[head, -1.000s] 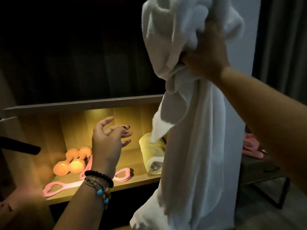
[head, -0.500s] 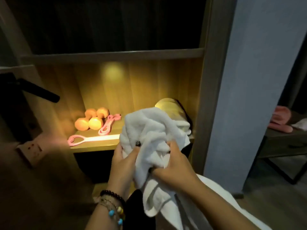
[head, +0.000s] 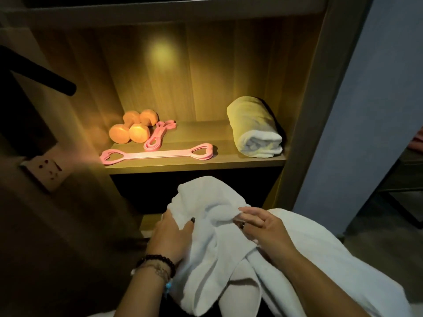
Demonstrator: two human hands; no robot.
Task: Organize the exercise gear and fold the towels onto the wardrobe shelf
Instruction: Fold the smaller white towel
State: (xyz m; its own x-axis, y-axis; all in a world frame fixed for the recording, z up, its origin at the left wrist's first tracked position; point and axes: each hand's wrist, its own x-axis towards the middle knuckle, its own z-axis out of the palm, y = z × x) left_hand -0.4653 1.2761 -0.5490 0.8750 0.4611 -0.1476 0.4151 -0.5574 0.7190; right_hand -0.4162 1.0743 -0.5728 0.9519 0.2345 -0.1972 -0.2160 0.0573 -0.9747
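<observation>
White terry cloth fills your lap: the unfolded towel point(head: 219, 234) sits bunched between your two hands, below and in front of the wardrobe shelf point(head: 194, 162), so the shelf lies up and away from your fingers. Your left hand point(head: 170, 236) grips the towel's left bulge, fingers curled into the cloth; your right hand point(head: 263, 227) pinches a fold near the middle, the other fingers loosely spread. The towel's long run trails down and right over your legs, so your right hand is nearer the loose length. It looks thick, soft and rumpled, with no clean edge showing. On the shelf, free space lies between the pink band point(head: 158, 154) and the rolled towel point(head: 255, 129).
</observation>
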